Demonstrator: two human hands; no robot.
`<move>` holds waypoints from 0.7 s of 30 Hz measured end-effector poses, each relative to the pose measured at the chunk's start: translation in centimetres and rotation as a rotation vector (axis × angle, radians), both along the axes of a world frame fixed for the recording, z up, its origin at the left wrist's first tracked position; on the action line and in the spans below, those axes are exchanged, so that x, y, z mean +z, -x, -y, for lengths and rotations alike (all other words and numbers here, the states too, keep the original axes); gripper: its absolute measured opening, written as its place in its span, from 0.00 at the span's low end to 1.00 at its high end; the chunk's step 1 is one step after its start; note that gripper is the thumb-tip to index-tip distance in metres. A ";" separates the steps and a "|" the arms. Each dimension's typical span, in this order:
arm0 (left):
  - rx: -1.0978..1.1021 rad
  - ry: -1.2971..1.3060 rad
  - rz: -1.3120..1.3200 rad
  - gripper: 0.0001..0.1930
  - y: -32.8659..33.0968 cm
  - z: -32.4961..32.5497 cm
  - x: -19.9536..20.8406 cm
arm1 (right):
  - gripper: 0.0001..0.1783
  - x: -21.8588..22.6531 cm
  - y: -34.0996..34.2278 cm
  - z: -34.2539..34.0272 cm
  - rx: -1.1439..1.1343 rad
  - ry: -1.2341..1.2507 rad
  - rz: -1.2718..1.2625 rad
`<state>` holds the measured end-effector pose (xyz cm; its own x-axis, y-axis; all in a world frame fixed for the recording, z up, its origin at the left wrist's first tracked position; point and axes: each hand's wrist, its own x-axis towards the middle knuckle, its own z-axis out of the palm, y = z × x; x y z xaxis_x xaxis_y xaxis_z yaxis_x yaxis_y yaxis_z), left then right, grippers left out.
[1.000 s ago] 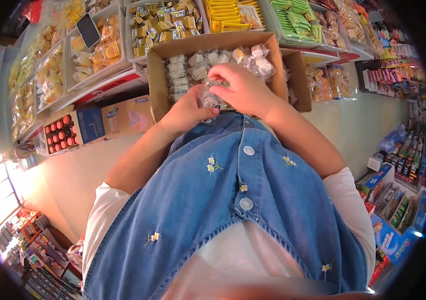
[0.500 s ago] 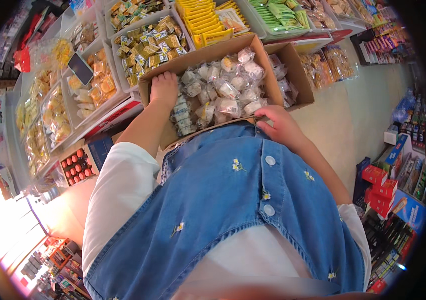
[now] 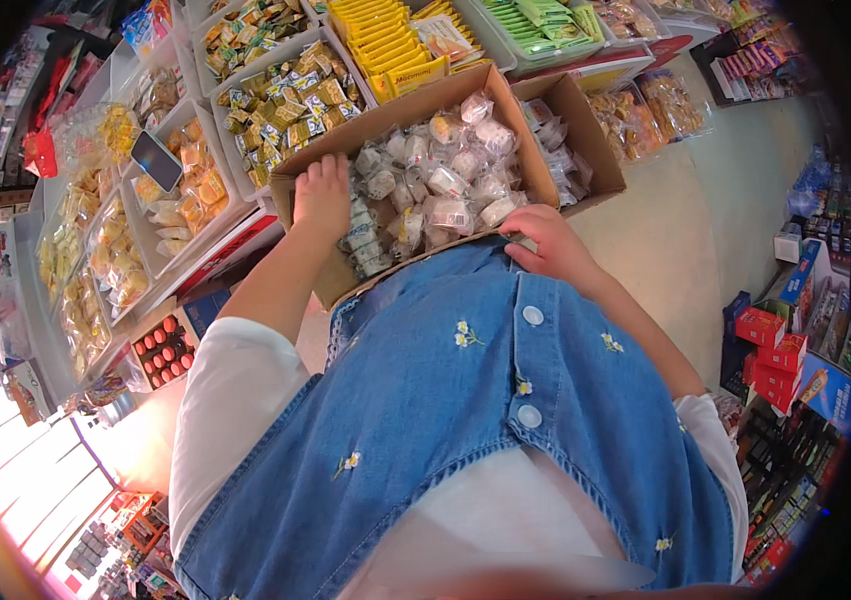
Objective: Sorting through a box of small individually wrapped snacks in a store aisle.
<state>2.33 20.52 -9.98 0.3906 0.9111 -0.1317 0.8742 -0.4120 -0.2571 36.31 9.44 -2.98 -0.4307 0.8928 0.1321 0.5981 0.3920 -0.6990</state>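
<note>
Against the front of my denim top rests an open cardboard box (image 3: 534,155), tilted, holding many small clear-wrapped pale sweets (image 3: 448,180). My left hand (image 3: 322,202) is closed over the box's left end, its fingertips at the inner side beside the sweets. At the near right corner, my right hand (image 3: 550,243) grips the rim with bent fingers, the thumb below. Some blue-and-white wrapped pieces (image 3: 366,235) lie in the box's left part, close to my left hand. Neither hand has a sweet in it that I can see.
Behind the box, a second carton (image 3: 598,150) holds more wrapped pieces. Display bins with gold-wrapped sweets (image 3: 291,105), yellow packets (image 3: 386,45) and green packets (image 3: 544,25) stand beyond. A phone (image 3: 157,162) lies on a left bin. Red boxes (image 3: 774,375) sit at right.
The view has shifted slightly, and the surroundings appear a little displaced. Both hands keep their places on the box, the right hand moving only slightly along with it.
</note>
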 end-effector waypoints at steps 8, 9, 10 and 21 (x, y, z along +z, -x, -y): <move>-0.009 0.323 0.183 0.28 -5.5 -4.6 -0.1 | 0.16 0.0 0.3 0.0 0.006 0.001 0.026; 0.011 0.389 0.181 0.26 -5.9 -5.5 -0.9 | 0.16 -0.4 0.3 0.2 0.005 -0.003 0.018; 0.006 0.389 0.186 0.26 -6.5 -6.2 -1.2 | 0.16 -0.4 0.2 0.2 0.001 -0.006 0.008; -0.136 0.256 0.066 0.09 -7.5 -7.0 -1.9 | 0.13 -0.6 -1.3 0.7 0.050 0.020 -0.113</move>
<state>9.81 27.57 -11.89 0.5224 0.7901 -0.3208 0.8178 -0.5707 -0.0737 37.59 8.70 -3.55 -0.4584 0.8733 0.1649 0.4947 0.4048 -0.7690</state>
